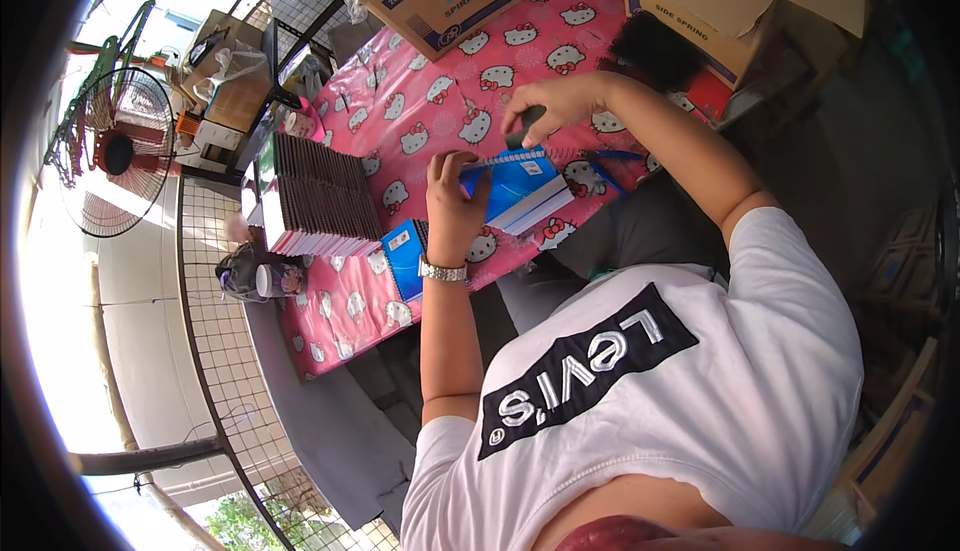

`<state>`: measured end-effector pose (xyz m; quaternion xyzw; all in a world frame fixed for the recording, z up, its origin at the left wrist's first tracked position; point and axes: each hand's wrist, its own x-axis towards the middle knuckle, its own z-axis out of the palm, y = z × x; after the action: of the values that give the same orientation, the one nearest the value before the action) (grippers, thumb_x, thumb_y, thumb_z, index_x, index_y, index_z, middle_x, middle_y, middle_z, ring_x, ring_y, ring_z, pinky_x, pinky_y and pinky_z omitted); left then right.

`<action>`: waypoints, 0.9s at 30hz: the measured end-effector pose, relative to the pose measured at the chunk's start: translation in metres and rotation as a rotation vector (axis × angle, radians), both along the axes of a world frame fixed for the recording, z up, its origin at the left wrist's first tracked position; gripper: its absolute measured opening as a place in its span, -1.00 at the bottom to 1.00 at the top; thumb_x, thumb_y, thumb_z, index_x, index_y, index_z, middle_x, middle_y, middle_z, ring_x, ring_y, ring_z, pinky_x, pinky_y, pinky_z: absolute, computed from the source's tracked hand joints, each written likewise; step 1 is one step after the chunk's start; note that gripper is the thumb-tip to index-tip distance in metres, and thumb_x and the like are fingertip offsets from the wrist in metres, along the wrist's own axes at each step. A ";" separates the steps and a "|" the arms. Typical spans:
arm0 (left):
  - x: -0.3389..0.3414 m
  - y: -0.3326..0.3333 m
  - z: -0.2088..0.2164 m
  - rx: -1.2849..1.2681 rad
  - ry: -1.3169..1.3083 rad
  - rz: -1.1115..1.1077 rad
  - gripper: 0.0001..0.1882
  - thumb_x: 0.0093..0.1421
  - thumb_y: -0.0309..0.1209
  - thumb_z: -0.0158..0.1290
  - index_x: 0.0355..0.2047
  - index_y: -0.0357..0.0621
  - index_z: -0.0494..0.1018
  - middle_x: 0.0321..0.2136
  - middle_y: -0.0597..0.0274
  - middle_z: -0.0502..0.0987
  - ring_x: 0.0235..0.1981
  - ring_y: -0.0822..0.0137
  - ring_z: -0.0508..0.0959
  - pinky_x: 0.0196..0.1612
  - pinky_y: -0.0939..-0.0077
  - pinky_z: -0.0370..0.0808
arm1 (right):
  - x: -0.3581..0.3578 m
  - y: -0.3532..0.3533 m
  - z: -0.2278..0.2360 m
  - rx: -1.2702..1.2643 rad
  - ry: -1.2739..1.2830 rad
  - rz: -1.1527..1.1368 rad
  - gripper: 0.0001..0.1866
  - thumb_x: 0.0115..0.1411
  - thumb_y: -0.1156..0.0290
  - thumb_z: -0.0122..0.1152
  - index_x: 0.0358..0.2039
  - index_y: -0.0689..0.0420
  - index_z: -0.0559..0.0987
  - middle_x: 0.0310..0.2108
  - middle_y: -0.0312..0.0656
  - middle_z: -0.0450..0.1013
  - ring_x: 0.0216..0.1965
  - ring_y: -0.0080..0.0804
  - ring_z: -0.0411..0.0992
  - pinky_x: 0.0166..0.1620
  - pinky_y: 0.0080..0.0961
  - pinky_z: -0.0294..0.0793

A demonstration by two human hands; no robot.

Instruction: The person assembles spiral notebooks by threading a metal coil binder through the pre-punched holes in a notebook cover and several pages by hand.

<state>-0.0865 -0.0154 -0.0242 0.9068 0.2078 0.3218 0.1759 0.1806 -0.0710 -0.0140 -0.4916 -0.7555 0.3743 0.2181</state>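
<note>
A stack of blue-covered notebooks [522, 189] lies in front of me, with a spiral binding along the far edge of the top one. My left hand [456, 203] is closed, its fingers curled over the notebook's left end. Above that far edge, my right hand [568, 109] bends its fingers around a small dark object [525, 127], whose kind I cannot make out. A length of loose spiral coil [572, 154] sticks out past the binding's right end. Beside my left wrist lies another blue spiral notebook [404, 259].
Tall stacks of spiral-bound notebooks [320, 196] stand at the left on the pink patterned tablecloth [415, 91]. Cardboard boxes [455, 1] sit along the far side. A bristly black bunch [655, 51] lies at the far right. A fan [118, 154] stands beyond the left side.
</note>
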 end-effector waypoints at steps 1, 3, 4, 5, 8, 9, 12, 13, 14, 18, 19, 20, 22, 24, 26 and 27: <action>-0.006 0.002 -0.002 -0.053 -0.001 0.013 -0.75 0.06 -0.54 0.20 -0.21 -0.23 0.50 -0.25 0.04 0.51 -0.18 -0.02 0.51 -0.11 0.22 0.46 | -0.002 -0.005 0.003 -0.184 0.471 -0.028 -0.48 0.18 0.20 0.27 0.13 0.10 0.50 -0.03 -0.32 0.46 -0.02 -0.55 0.41 0.07 -0.51 0.35; -0.013 0.008 -0.003 -0.069 0.006 0.012 -0.74 0.07 -0.56 0.19 -0.20 -0.25 0.49 -0.25 0.03 0.54 -0.24 0.04 0.55 -0.20 0.30 0.50 | -0.007 -0.001 0.004 -0.258 0.571 0.062 -0.51 0.18 0.20 0.27 0.10 0.09 0.51 -0.04 -0.31 0.46 -0.03 -0.56 0.40 0.06 -0.51 0.36; -0.012 0.009 -0.004 -0.131 0.013 0.013 -0.76 0.10 -0.55 0.18 -0.19 -0.26 0.49 -0.25 0.05 0.55 -0.30 0.12 0.55 -0.25 0.36 0.49 | -0.012 0.001 0.005 -0.300 0.624 0.107 -0.53 0.19 0.21 0.26 0.09 0.09 0.52 -0.04 -0.31 0.46 -0.03 -0.56 0.40 0.05 -0.51 0.37; -0.011 0.010 -0.005 -0.194 0.021 0.015 -0.77 0.12 -0.53 0.18 -0.18 -0.27 0.50 -0.24 0.07 0.56 -0.35 0.20 0.55 -0.31 0.42 0.48 | -0.013 0.003 0.007 -0.160 0.168 -0.016 -0.55 0.18 0.20 0.27 0.05 0.09 0.51 -0.08 -0.32 0.47 -0.04 -0.58 0.40 0.02 -0.51 0.39; -0.013 0.016 -0.006 -0.281 0.003 -0.013 -0.78 0.17 -0.52 0.18 -0.17 -0.27 0.49 -0.32 0.16 0.58 -0.48 0.43 0.49 -0.44 0.56 0.42 | -0.013 0.006 0.007 -0.360 0.788 -0.092 -0.56 0.16 0.17 0.30 -0.01 0.12 0.54 -0.11 -0.30 0.50 -0.05 -0.53 0.42 0.01 -0.49 0.38; -0.013 0.015 -0.007 -0.306 -0.003 -0.028 -0.79 0.18 -0.52 0.17 -0.17 -0.27 0.49 -0.36 0.20 0.58 -0.52 0.50 0.46 -0.47 0.60 0.39 | -0.013 0.007 0.005 -0.386 0.947 0.126 -0.57 0.16 0.14 0.31 -0.04 0.12 0.55 -0.14 -0.30 0.53 -0.07 -0.51 0.44 0.01 -0.46 0.38; -0.011 0.019 -0.006 -0.499 -0.013 -0.018 -0.80 0.19 -0.53 0.17 -0.17 -0.25 0.48 -0.48 0.33 0.52 -0.55 0.63 0.38 -0.50 0.67 0.32 | -0.013 0.020 0.009 -0.125 0.078 -0.023 -0.60 0.16 0.12 0.29 -0.07 0.09 0.56 -0.14 -0.30 0.53 -0.08 -0.55 0.45 -0.02 -0.51 0.38; -0.013 0.019 -0.006 -0.520 -0.012 -0.006 -0.80 0.19 -0.53 0.17 -0.17 -0.25 0.48 -0.51 0.34 0.51 -0.56 0.63 0.37 -0.51 0.67 0.31 | -0.016 0.016 0.011 -0.054 0.210 -0.066 -0.61 0.16 0.14 0.31 -0.10 0.11 0.56 -0.17 -0.31 0.54 -0.10 -0.57 0.45 -0.05 -0.53 0.38; -0.015 0.018 -0.006 -0.540 -0.011 0.008 -0.80 0.19 -0.53 0.17 -0.16 -0.25 0.48 -0.53 0.36 0.50 -0.57 0.64 0.36 -0.51 0.67 0.31 | -0.016 0.017 0.009 -0.176 0.439 -0.012 -0.60 0.15 0.14 0.32 -0.11 0.13 0.57 -0.18 -0.30 0.54 -0.10 -0.54 0.45 -0.05 -0.53 0.38; -0.014 0.022 -0.008 -0.491 -0.021 -0.019 -0.79 0.19 -0.53 0.17 -0.16 -0.26 0.47 -0.57 0.36 0.50 -0.58 0.63 0.39 -0.50 0.68 0.32 | -0.005 0.039 -0.026 -0.222 0.309 -0.002 -0.59 0.14 0.08 0.32 -0.12 0.08 0.59 -0.20 -0.28 0.54 -0.15 -0.45 0.48 -0.04 -0.48 0.41; -0.014 0.024 -0.010 -0.475 -0.007 -0.011 -0.78 0.19 -0.53 0.18 -0.16 -0.26 0.47 -0.58 0.37 0.50 -0.57 0.63 0.42 -0.50 0.69 0.32 | 0.004 0.044 -0.045 -0.098 0.029 -0.122 -0.59 0.13 0.05 0.32 -0.11 0.03 0.59 -0.20 -0.28 0.54 -0.16 -0.42 0.50 -0.03 -0.46 0.43; -0.019 0.026 -0.015 -0.459 -0.001 0.014 -0.77 0.19 -0.53 0.18 -0.15 -0.27 0.47 -0.59 0.37 0.50 -0.56 0.62 0.44 -0.50 0.69 0.32 | 0.003 0.039 -0.058 -0.054 -0.225 -0.328 -0.55 0.11 0.01 0.34 -0.10 0.01 0.58 -0.13 -0.26 0.53 -0.07 -0.35 0.48 0.03 -0.34 0.40; -0.015 0.027 -0.011 -0.456 0.008 0.032 -0.77 0.19 -0.53 0.18 -0.15 -0.28 0.46 -0.57 0.35 0.51 -0.53 0.60 0.50 -0.48 0.70 0.35 | 0.029 0.025 -0.107 -0.025 -0.531 -0.610 -0.45 0.05 -0.07 0.37 -0.03 -0.01 0.56 0.06 -0.19 0.44 0.14 -0.18 0.34 0.16 -0.06 0.30; -0.005 0.023 -0.004 -0.495 0.026 0.042 -0.78 0.21 -0.54 0.16 -0.14 -0.31 0.47 -0.53 0.32 0.53 -0.50 0.55 0.55 -0.45 0.70 0.42 | 0.054 0.002 -0.169 -0.025 -0.580 -0.731 -0.33 0.03 -0.12 0.36 0.08 -0.03 0.49 0.24 -0.15 0.30 0.33 -0.03 0.12 0.25 0.17 0.13; -0.009 0.019 -0.017 -0.663 -0.222 0.000 -0.80 0.24 -0.53 0.14 -0.14 -0.34 0.47 -0.48 0.29 0.54 -0.49 0.51 0.56 -0.41 0.66 0.50 | 0.029 -0.028 -0.188 0.197 -0.582 -0.832 -0.28 0.09 -0.10 0.32 0.18 0.01 0.42 0.28 -0.10 0.24 0.36 0.03 0.05 0.29 0.11 0.09; -0.012 0.016 -0.024 -0.746 -0.353 -0.016 -0.80 0.26 -0.52 0.13 -0.14 -0.36 0.47 -0.45 0.27 0.54 -0.49 0.49 0.56 -0.39 0.64 0.54 | 0.010 -0.047 -0.190 0.382 -0.572 -0.888 -0.28 0.13 -0.06 0.29 0.21 0.05 0.38 0.25 -0.06 0.26 0.34 0.04 0.10 0.31 -0.04 0.13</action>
<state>-0.0987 0.0002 -0.0479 0.7132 0.2699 0.3739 0.5279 0.1910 -0.1180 -0.2038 -0.7962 -0.5594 -0.0450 0.2262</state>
